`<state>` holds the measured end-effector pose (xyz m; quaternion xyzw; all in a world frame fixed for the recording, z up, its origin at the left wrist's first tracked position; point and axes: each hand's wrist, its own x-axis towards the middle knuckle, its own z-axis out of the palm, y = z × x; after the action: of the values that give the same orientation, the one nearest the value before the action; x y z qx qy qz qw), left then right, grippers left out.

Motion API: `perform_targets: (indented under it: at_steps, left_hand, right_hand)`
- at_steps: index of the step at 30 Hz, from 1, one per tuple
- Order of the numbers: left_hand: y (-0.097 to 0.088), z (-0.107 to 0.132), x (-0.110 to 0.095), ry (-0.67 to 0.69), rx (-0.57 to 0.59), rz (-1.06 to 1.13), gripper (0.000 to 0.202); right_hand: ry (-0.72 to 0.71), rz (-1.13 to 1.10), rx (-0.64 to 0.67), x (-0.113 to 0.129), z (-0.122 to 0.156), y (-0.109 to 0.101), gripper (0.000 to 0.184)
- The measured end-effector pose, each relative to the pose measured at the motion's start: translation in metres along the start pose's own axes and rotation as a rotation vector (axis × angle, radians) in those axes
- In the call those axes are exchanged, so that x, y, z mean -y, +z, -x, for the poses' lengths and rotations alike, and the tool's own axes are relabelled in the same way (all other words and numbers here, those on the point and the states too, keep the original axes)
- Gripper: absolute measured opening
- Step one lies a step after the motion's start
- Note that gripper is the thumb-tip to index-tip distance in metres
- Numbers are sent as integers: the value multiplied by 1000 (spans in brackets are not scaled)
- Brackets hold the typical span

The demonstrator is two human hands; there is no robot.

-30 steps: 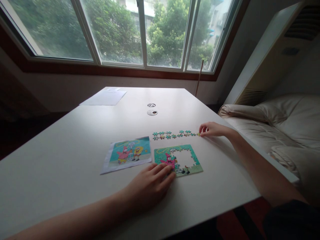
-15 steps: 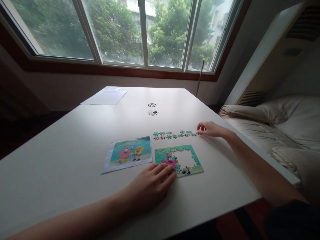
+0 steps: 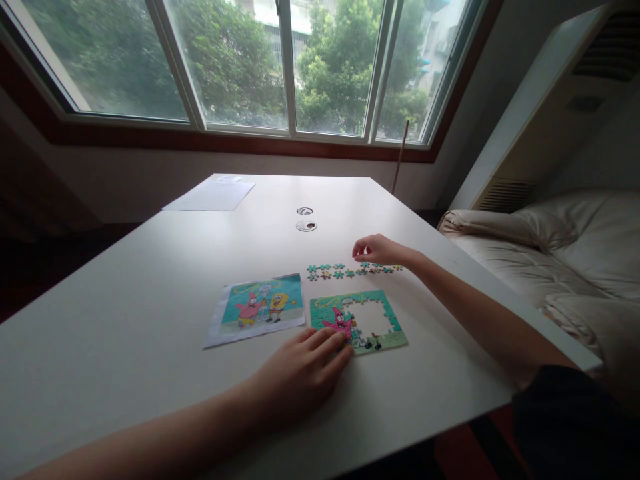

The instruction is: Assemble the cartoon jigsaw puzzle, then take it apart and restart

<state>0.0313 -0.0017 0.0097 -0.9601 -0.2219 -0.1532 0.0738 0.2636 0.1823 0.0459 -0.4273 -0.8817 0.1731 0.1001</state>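
A partly assembled jigsaw puzzle [image 3: 327,303] with a teal, pink and green cartoon picture lies on the white table, a hole of bare table in its right half. My left hand [image 3: 313,363] rests flat on its lower left part, fingers stretched out. Behind the puzzle, loose jigsaw pieces [image 3: 339,274] are laid out in two rows. Above these rows hovers my right hand [image 3: 377,250], its fingers curled and the tips close together; whether a piece is between them I cannot make out. Left of the puzzle lies a printed picture sheet [image 3: 263,303] showing the same cartoon figures.
The white table [image 3: 125,327] reaches toward a window. White papers [image 3: 210,197] lie at its far left corner. Two round grommets [image 3: 307,226] are set in the tabletop. A pale padded sofa [image 3: 500,243] stands along the right side.
My right hand has moved left from the right end of the loose pieces to above their middle, uncovering the yellowish end piece. My left hand has stayed on the puzzle.
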Motion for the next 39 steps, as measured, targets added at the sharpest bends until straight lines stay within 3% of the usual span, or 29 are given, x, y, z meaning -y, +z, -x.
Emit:
perform_targets:
  at_steps: [8, 21, 26, 30, 35, 39]
  left_hand:
    - [-1, 2, -1, 2, 17, 19, 27]
    - [-1, 1, -1, 0, 1, 12, 27]
    - [0, 2, -1, 2, -10, 17, 26]
    - [0, 2, -1, 0, 5, 12, 27]
    - [0, 1, -2, -7, 18, 5, 27]
    - [-1, 1, -2, -7, 29, 4, 27]
  right_hand:
    - [-10, -30, 123, 17, -32, 14, 24]
    - [99, -90, 247, 14, -36, 14, 22]
    - [12, -163, 122, 15, -15, 12, 30]
    - [-98, -230, 121, 25, 17, 10, 28]
    - [-75, -291, 150, 48, 56, 15, 21]
    - [-42, -278, 107, 60, 72, 22, 21]
